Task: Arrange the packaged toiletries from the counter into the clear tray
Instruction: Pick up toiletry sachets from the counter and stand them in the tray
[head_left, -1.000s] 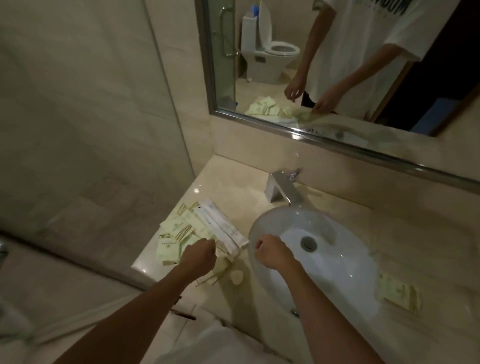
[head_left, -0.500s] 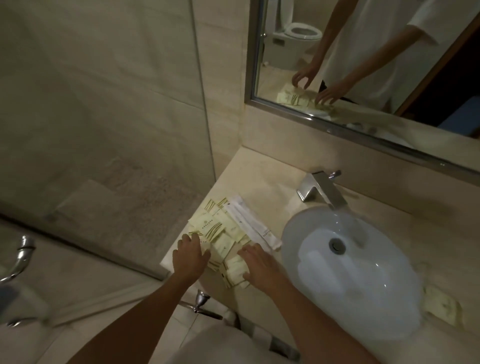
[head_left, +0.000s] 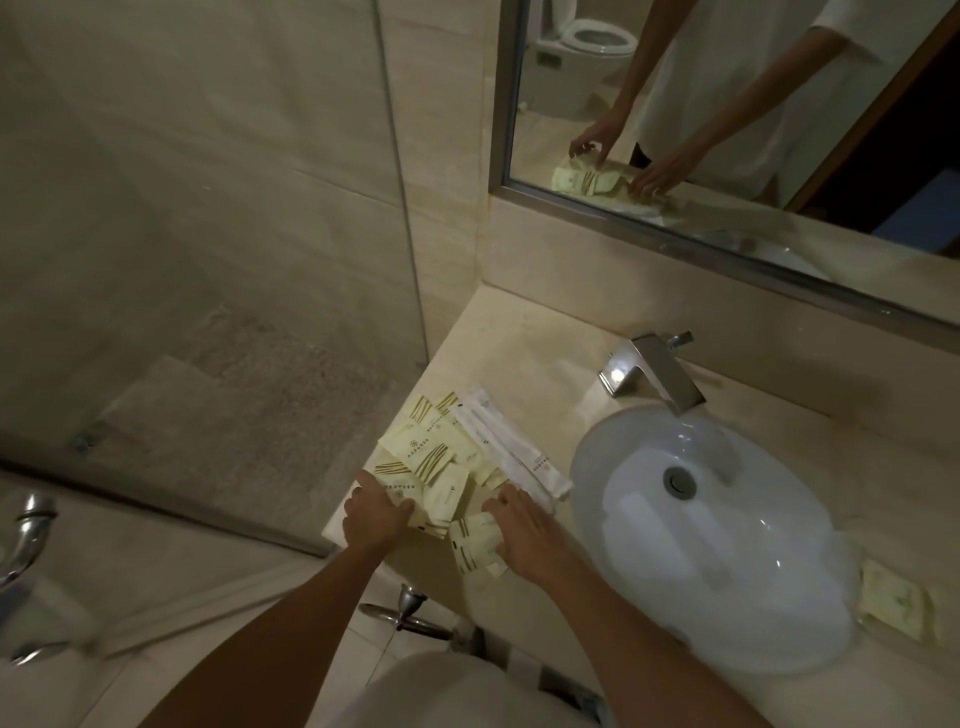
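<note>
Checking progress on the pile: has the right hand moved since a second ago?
Yes. The right hand left the sink rim, going left onto the packets beside the basin.

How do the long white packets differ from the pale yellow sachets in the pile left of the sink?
The long white packets are narrow strips, white with little print; the pale yellow sachets are short, squarish, with gold stripes. The white packets lie side by side along the pile's sink side; the yellow sachets overlap at mixed angles. Both lie flat on the counter.

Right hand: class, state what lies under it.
The right hand rests on pale packets at the pile's near edge. Whatever lies beneath the palm is hidden.
</note>
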